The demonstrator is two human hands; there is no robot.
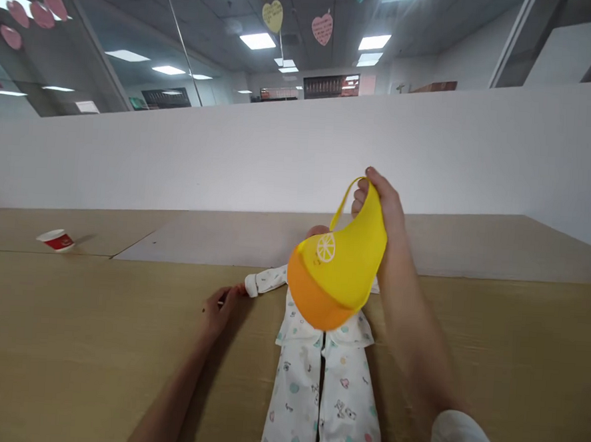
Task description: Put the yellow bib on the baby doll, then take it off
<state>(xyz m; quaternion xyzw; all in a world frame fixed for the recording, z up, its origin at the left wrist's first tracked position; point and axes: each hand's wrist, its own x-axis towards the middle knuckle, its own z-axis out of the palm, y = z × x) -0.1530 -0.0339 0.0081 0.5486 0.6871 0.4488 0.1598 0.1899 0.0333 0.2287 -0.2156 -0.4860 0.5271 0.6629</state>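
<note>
Cup [57,239], red and white, sits far left on the worktop [77,348], its inside out of sight. The right hand [381,194], raised, is closed on the top of a yellow bib [358,251], holding it before the upper body of a doll [297,374]. The left hand [218,310], reaching low, pinches the doll at one white cuff [251,285].

The yellow bib [360,258] hides much of the doll [317,230] and its top [293,327]; the bottom edge cuts off the trousers [292,397]

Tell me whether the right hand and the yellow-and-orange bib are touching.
Touching: the head view shows the right hand holding the bib up by its upper end, fingers closed there.
</note>
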